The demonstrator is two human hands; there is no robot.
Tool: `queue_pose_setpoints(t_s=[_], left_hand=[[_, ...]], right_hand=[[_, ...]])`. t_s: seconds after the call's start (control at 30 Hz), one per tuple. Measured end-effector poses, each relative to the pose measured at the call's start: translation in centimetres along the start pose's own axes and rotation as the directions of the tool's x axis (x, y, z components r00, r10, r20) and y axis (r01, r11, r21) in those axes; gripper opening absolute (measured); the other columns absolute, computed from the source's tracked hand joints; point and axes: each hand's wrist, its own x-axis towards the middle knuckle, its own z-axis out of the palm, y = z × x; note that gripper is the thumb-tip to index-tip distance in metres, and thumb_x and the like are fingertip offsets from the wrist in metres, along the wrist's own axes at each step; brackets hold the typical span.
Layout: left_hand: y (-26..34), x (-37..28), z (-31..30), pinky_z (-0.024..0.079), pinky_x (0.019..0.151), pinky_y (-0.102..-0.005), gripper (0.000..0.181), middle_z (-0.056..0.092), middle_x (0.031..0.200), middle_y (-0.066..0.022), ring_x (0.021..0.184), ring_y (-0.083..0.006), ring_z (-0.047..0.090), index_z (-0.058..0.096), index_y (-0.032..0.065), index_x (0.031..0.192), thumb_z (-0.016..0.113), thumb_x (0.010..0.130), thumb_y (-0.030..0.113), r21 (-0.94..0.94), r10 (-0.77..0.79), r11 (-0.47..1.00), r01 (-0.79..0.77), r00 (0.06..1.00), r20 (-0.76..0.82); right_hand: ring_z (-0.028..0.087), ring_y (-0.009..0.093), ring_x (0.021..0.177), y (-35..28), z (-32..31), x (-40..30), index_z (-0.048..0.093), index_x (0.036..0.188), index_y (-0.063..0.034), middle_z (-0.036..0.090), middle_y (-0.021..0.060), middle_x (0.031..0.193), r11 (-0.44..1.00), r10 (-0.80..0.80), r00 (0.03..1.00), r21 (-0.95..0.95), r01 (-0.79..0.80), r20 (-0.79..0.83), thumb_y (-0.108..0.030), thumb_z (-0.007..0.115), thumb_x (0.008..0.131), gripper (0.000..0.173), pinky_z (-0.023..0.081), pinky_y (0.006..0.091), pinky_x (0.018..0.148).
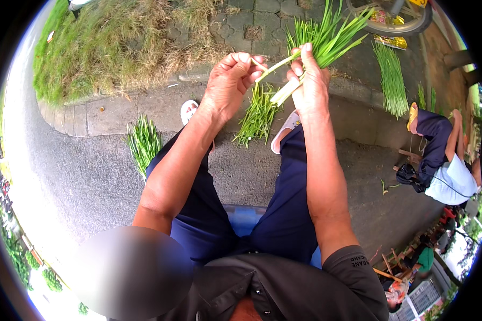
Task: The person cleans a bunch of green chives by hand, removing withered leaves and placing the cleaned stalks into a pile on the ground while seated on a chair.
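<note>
My right hand [312, 86] grips a bunch of garlic chives [335, 38], green leaves pointing up and away and pale stem ends sticking out below the fingers. One chive stalk [280, 64] slants out of the bunch toward my left hand [229, 82]. Between the left thumb and fingers is a thin pale strip [258, 63] at that stalk's lower end; whether it is still attached is hard to tell. Below both hands, a loose heap of green stalks and leaves [258, 116] lies on the ground between my feet.
Another chive bunch [143, 144] lies by my left leg. A neat chive bundle [391, 80] rests on the right, near a wheel [401, 20] and gold wrappers [391, 41]. A kerb [347, 88] crosses ahead, with grass [124, 44] beyond. A person [446, 160] sits at right.
</note>
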Motion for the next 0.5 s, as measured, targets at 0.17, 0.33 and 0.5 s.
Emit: queue_pose_setpoints(t_s=[0.17, 0.33, 0.5], left_hand=[[0.2, 0.2, -0.3, 0.055, 0.094, -0.0275, 0.004, 0.065, 0.111, -0.0052, 0.103, -0.0161, 0.065, 0.06, 0.0072, 0.1, 0.057, 0.101, 0.009, -0.053, 0.037, 0.998, -0.035, 0.999, 0.035], [0.7, -0.1, 0.0, 0.055, 0.094, -0.0288, 0.004, 0.064, 0.112, -0.0042, 0.104, -0.0162, 0.065, 0.06, 0.0083, 0.1, 0.057, 0.101, 0.011, -0.045, 0.035, 0.998, -0.032, 0.997, 0.065], [0.7, -0.1, -0.3, 0.055, 0.092, -0.0284, 0.004, 0.064, 0.112, -0.0038, 0.101, -0.0161, 0.065, 0.06, 0.0084, 0.101, 0.058, 0.101, 0.011, -0.056, 0.043, 0.998, -0.039, 0.996, 0.076]], right_hand=[[0.044, 0.005, 0.057, -0.5, -0.6, 0.4, 0.058, 0.097, -0.007, 0.06, 0.0028, 0.089, 0.999, -0.046, 0.999, 0.007, 0.046, -0.025, -0.023, 0.07, 0.096, 0.019, 0.034, 0.0211, 0.045], [0.043, 0.006, 0.058, -1.0, -1.3, 0.9, 0.058, 0.094, -0.0073, 0.059, 0.0028, 0.088, 0.997, -0.076, 0.994, 0.007, 0.077, -0.081, -0.024, 0.069, 0.096, 0.02, 0.034, 0.0221, 0.047], [0.043, 0.006, 0.057, -1.6, -1.7, 1.3, 0.058, 0.092, -0.0073, 0.055, 0.0009, 0.082, 0.996, -0.093, 0.989, 0.006, 0.094, -0.116, -0.025, 0.069, 0.096, 0.021, 0.034, 0.022, 0.046]])
